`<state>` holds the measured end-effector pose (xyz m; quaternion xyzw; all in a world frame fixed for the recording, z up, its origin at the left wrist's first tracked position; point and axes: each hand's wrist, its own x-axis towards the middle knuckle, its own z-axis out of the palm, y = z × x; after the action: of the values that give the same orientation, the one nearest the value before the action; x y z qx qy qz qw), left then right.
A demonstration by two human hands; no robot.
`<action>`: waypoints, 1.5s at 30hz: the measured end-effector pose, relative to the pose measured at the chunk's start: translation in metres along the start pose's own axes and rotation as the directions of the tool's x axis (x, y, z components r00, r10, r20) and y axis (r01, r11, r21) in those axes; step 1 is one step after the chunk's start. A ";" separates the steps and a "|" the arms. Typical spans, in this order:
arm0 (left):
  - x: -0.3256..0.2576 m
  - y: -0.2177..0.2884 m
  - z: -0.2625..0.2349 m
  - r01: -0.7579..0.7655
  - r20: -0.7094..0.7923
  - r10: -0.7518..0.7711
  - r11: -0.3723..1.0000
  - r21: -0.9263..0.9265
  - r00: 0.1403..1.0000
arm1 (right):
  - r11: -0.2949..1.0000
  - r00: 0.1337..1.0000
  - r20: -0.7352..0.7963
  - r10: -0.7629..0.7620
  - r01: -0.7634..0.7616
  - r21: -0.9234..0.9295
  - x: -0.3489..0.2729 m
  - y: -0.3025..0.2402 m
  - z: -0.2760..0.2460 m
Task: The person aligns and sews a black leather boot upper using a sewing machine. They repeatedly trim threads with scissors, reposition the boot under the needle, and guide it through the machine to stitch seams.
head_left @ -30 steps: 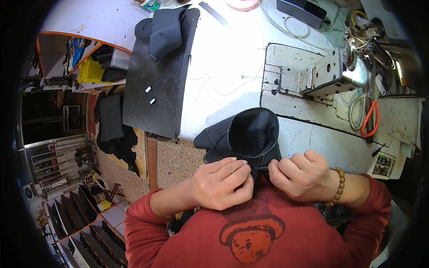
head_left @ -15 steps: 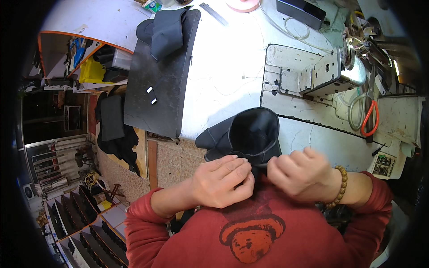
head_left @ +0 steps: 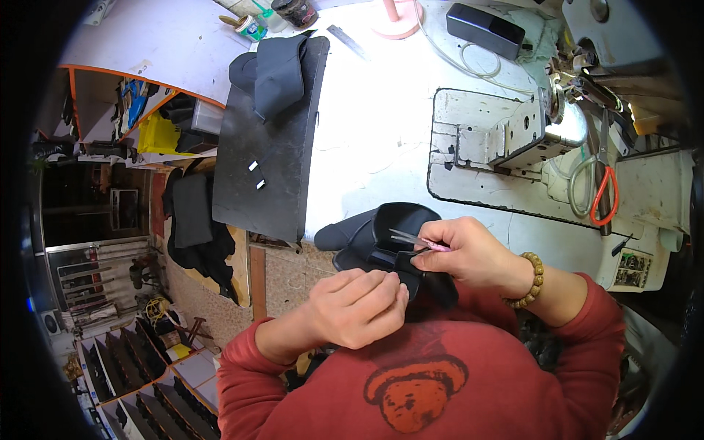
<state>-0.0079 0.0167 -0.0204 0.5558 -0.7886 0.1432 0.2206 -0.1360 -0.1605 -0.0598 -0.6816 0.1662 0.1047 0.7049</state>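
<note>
A black boot upper [head_left: 352, 236] is at the near edge of the white table, its wide opening turned upward. My left hand [head_left: 357, 308] is closed on its near edge, fingers curled over the black material. My right hand [head_left: 471, 253] is closed on small pink-handled thread snips [head_left: 412, 240]. Their two thin metal blades point left, over the boot upper's opening. The right fingertips are also close against the near edge of the upper. My fingers hide part of the snips.
A sewing machine [head_left: 513, 139] stands at the right, with large red-handled scissors [head_left: 606, 194] beside it. On the left, a dark board [head_left: 257, 198] carries folded black pieces [head_left: 280, 77]. A ruler [head_left: 347, 42], a pink stand [head_left: 396, 26] and a black box [head_left: 485, 29] are farther back.
My right hand has turned and come up, bringing the snips' blades into view over the opening. The upper's near edge is folded differently, and the left hand has shifted slightly down.
</note>
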 end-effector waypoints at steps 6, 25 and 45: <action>-0.003 0.008 0.002 -0.032 -0.027 0.033 0.998 0.054 0.999 | 0.970 0.997 -0.023 0.074 -0.067 0.236 -0.001 0.004 0.007; -0.018 0.013 0.028 0.303 0.179 -0.273 0.937 -0.172 0.945 | 0.927 0.972 -0.202 0.122 -0.039 0.373 0.002 0.050 0.021; -0.019 0.011 0.026 0.209 0.120 -0.192 0.968 -0.142 0.974 | -0.020 0.631 0.218 -0.745 0.306 -0.952 -0.041 0.017 -0.002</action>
<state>-0.0174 0.0235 -0.0519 0.6209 -0.7475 0.0294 0.2342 -0.1801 -0.1581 -0.0599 -0.9665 -0.0861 -0.2286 0.0782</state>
